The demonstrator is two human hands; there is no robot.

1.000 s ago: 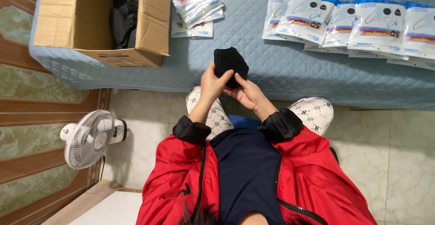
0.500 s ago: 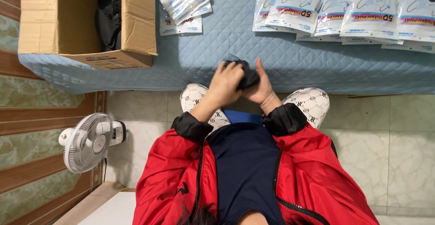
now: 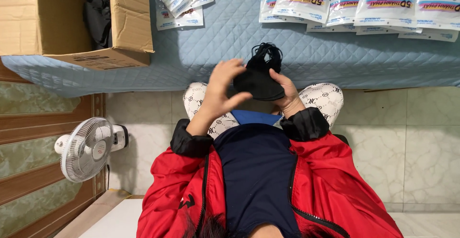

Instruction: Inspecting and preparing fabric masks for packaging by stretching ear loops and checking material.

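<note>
I hold a stack of black face masks (image 3: 258,82) in front of my knees, at the near edge of a blue quilted surface (image 3: 230,51). The masks' ear loops (image 3: 266,53) bunch up at the far end. My right hand (image 3: 286,92) grips the stack from the right and below. On the stack's left side, my left hand (image 3: 224,90) has its thumb on the masks and its fingers lifted and spread. I wear a red jacket with black cuffs.
An open cardboard box (image 3: 72,22) holding dark items stands at the far left of the quilted surface. White-and-blue sealed packets lie in a pile (image 3: 184,1) and in a row (image 3: 364,3) along the far side. A small white fan (image 3: 86,148) stands on the tiled floor at left.
The stack has risen a little and tilted flat, its ear loops now showing. My left hand has opened, its fingers lifting off the masks. The view has shifted slightly.
</note>
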